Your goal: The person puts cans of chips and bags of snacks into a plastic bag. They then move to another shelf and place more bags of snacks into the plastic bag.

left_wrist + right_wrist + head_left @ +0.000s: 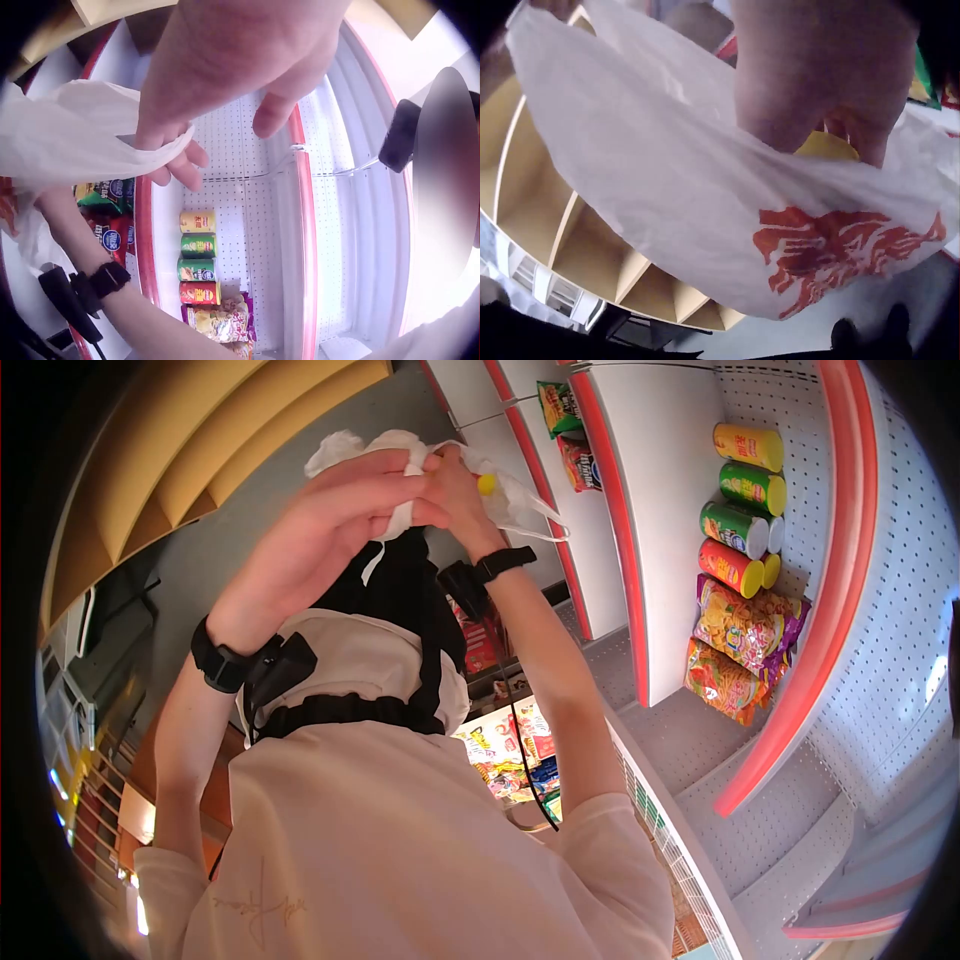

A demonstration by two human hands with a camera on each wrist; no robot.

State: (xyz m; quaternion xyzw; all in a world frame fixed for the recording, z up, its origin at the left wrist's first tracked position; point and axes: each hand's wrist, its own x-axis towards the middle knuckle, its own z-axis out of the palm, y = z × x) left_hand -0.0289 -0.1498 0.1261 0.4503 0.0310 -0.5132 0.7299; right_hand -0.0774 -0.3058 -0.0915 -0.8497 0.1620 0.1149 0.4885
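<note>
A white plastic bag (645,142) with red print hangs between the hands. My left hand (325,510) has its fingers hooked through the bag's handle, which loops round them in the left wrist view; its thumb (274,116) stands apart. Reaching into the bag's mouth, my right hand (825,82) grips a yellow round-edged thing (829,146), which looks like a can's lid. The bag's side hides the rest of it. In the head view the two hands overlap, and a bit of yellow shows beside the right fingers.
On the white shelf to the right stand several snack cans (735,525) and noodle or snack bags (740,625). Green and red chip bags (570,440) lie on another shelf. Tan wooden shelving (190,450) is at the left. A basket of packets (510,750) is near my waist.
</note>
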